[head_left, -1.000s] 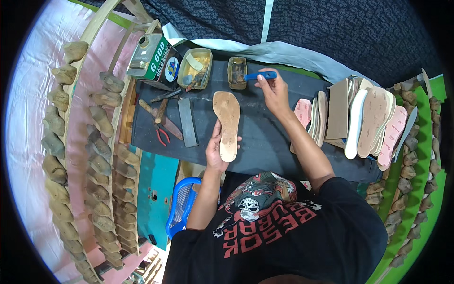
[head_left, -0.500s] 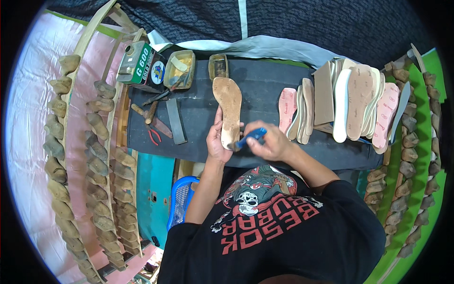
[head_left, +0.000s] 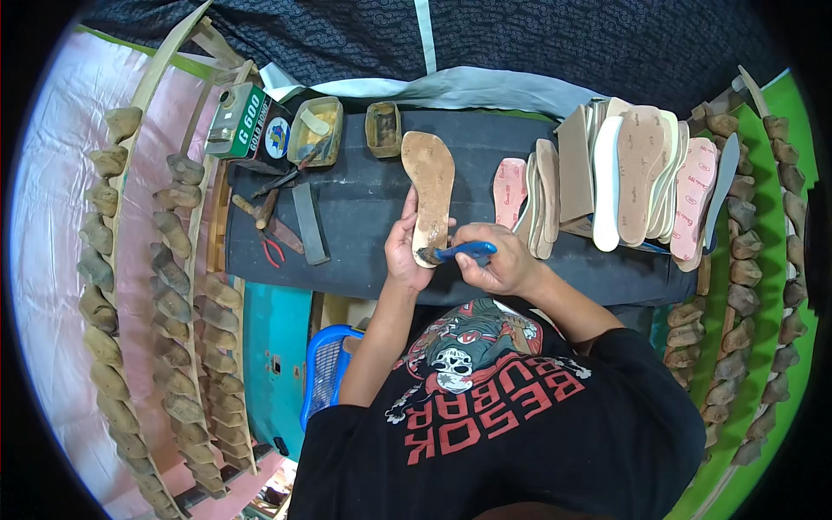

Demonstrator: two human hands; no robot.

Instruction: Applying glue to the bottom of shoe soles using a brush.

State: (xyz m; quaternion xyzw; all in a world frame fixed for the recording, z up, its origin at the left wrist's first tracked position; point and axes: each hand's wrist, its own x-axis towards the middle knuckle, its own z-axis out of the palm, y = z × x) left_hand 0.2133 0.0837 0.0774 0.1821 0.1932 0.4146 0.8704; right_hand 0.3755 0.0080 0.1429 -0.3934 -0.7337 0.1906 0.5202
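Observation:
Over the near side of the dark table I hold a brown insole (head_left: pixel 431 178), its wide end pointing away from me. My left hand (head_left: pixel 406 251) grips its heel end from the left and beneath, fingers partly hidden under it. The heel area looks paler and shiny. My right hand (head_left: pixel 503 263) is closed around the blue handle of a brush (head_left: pixel 465 250). Its dark bristles touch the insole's heel, close to my left thumb.
Upright insoles (head_left: pixel 641 178) stand at the right, with a pink insole (head_left: pixel 510 189) beside them. At the left are a can (head_left: pixel 238 126), a tub (head_left: pixel 317 130), a smaller tub (head_left: pixel 382 130), a grey block (head_left: pixel 310 223) and red-handled pliers (head_left: pixel 273 251). Racks of shoe lasts (head_left: pixel 178 303) flank the table.
The brush has swung so its handle points more to the right, bristles still at the heel. The insole is slightly more upright. The whole view has shifted a little.

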